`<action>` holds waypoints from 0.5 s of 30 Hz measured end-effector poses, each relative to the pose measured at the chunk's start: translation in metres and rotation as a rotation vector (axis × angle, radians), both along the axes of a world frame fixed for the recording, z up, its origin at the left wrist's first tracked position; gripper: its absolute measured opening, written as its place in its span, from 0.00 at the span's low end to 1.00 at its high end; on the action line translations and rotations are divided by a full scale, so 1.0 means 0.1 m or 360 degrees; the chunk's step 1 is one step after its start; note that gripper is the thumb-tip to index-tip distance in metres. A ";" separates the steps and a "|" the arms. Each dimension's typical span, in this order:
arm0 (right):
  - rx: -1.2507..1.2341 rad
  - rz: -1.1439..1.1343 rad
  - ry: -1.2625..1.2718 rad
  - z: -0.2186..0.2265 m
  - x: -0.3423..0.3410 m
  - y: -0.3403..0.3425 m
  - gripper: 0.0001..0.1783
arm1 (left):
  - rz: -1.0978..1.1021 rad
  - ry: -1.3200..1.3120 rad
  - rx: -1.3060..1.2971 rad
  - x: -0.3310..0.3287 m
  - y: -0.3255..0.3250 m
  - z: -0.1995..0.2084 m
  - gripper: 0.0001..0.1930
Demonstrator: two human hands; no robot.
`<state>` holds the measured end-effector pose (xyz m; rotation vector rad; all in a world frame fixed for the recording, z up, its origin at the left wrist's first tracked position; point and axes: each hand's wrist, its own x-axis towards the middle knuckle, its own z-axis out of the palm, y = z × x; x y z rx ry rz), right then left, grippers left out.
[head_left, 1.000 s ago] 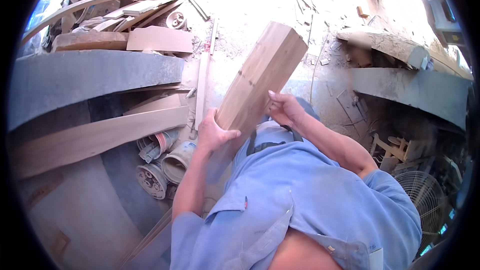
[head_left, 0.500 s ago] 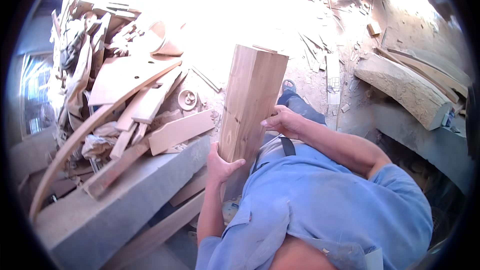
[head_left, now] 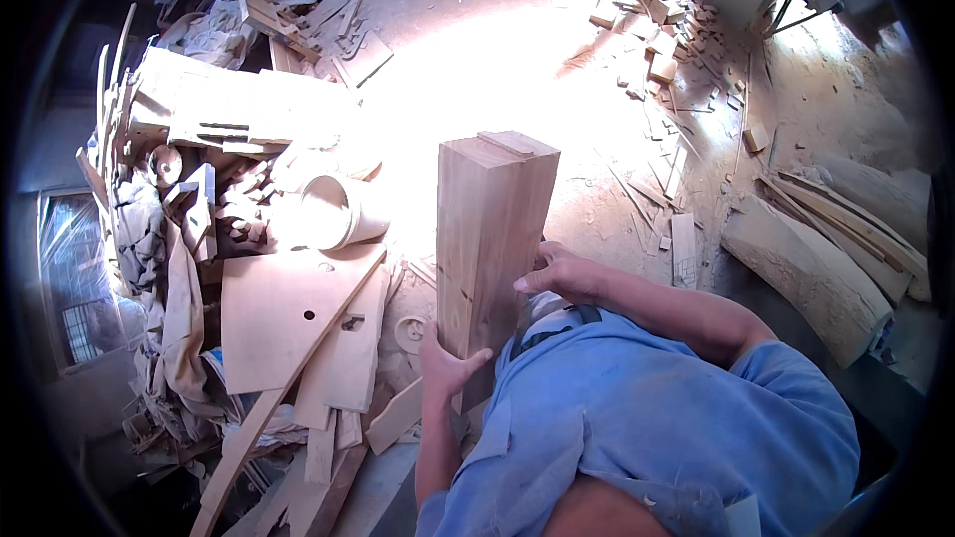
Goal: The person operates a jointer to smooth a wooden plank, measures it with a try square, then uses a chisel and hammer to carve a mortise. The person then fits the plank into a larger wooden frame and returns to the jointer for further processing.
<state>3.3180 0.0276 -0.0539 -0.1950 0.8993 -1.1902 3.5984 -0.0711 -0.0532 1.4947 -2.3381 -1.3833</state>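
Note:
A thick, squared wooden post [head_left: 492,239] stands nearly upright in front of my body, its far end raised. A thin, flat strip of wood [head_left: 505,144] lies on that end face. My left hand [head_left: 448,363] grips the post low on its left side, with the thumb across the near face and the fingers partly hidden. Higher on the right side, my right hand [head_left: 552,271] holds it with the thumb against the edge; its other fingers are mostly hidden behind the wood. The post's lower end is hidden by my left hand and shirt.
Left are boards [head_left: 274,318], a long curved strip [head_left: 249,438] and a white bucket [head_left: 343,214] on its side. Offcuts [head_left: 662,45] litter the floor at the far right. A large curved wooden piece [head_left: 806,268] lies nearer on the right. Bright light washes out the floor ahead.
The view has tilted up and turned, showing more floor ahead. The post appears more upright, and its end face with the flat strip shows more fully. Both hands keep their hold.

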 end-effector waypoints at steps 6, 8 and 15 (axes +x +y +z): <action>0.0117 -0.0254 -0.0103 0.15 -1.10 -2.00 0.32 | -0.0260 -0.0048 0.0196 -1.34 -2.64 0.27 0.43; 0.0122 -0.0344 -0.0110 0.26 -1.58 -2.58 0.33 | -0.0324 0.0053 0.0341 -1.87 -3.33 0.36 0.43; 0.0178 -0.0286 0.0058 0.33 -3.56 -4.18 0.32 | -0.0411 0.0160 0.0732 -3.88 -5.18 0.02 0.44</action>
